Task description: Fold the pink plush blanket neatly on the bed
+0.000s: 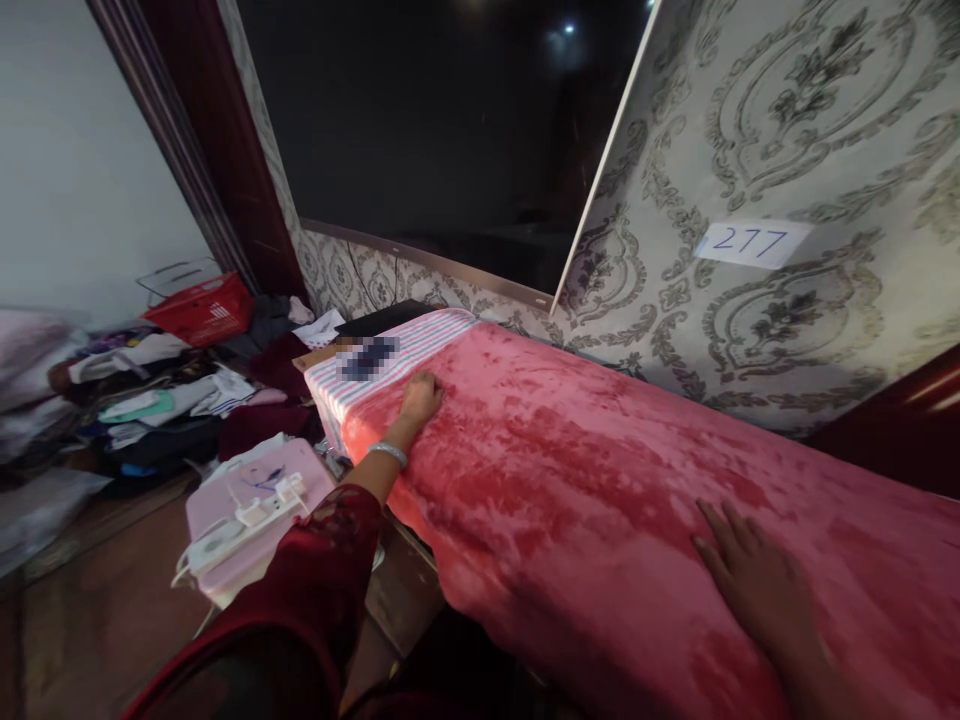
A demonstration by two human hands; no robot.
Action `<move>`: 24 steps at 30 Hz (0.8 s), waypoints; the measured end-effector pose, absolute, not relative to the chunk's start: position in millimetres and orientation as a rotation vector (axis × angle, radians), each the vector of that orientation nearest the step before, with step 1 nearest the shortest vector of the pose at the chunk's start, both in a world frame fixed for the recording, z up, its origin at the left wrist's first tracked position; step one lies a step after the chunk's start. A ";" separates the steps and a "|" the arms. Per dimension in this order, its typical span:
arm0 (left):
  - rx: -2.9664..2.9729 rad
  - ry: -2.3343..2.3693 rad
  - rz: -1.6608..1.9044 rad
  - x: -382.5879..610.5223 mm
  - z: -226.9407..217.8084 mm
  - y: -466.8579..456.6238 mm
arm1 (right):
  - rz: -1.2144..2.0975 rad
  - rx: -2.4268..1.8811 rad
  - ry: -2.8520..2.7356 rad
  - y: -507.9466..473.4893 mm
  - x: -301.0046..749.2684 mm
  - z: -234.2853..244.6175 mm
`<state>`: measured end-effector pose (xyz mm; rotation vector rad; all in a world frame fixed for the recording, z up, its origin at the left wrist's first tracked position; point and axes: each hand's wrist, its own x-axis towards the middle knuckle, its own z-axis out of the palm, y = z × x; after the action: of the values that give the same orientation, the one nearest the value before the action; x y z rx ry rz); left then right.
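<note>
A red plush blanket [540, 450] lies spread over a long low surface, its near side hanging down. At its left end a cloth with pale stripes [435, 335] shows beyond the blanket's edge. My left hand [422, 397], with a bracelet [388, 455] on the wrist, rests there with curled fingers closed on the blanket near that edge; its fingertips are partly hidden. Farther right, my right hand [750, 570] lies flat on the plush, fingers stretched out and a little apart. A dark blurred patch [367, 358] covers part of the striped cloth.
A large television screen [450, 130] hangs above. Left of the surface, a power strip [240, 520] with plugs lies on a pink box [300, 465]. Piled clothes [165, 400] and a red basket [206, 308] lie beyond. A paper marked 277 [754, 243] is on the wall.
</note>
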<state>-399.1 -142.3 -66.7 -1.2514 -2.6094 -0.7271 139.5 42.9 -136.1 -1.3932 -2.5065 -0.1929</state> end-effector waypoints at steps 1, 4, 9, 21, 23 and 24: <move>-1.248 -2.606 -0.730 -398.5 -66.5 -142.0 | -0.183 -1.390 -2.507 43.4 140.0 -137.1; -1.240 -2.597 -0.745 -397.3 -66.1 -141.8 | -0.161 -1.368 -2.512 45.8 141.6 -140.1; -1.213 -2.588 -0.775 -395.7 -66.5 -141.5 | -0.142 -1.382 -2.508 48.5 141.5 -141.1; -1.009 -2.629 -0.921 -413.3 -70.4 -145.3 | -0.189 -1.395 -2.534 50.3 138.6 -138.3; -1.024 -2.626 -0.926 -413.7 -70.3 -145.2 | -0.190 -1.403 -2.525 49.8 137.6 -137.4; -1.042 -2.622 -0.924 -413.2 -70.2 -144.9 | -0.188 -1.403 -2.525 49.3 137.0 -136.7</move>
<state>-413.2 -144.9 -70.2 -1.0420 -2.6216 -0.9236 137.0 49.3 -136.7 -1.4034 -2.5249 -0.1884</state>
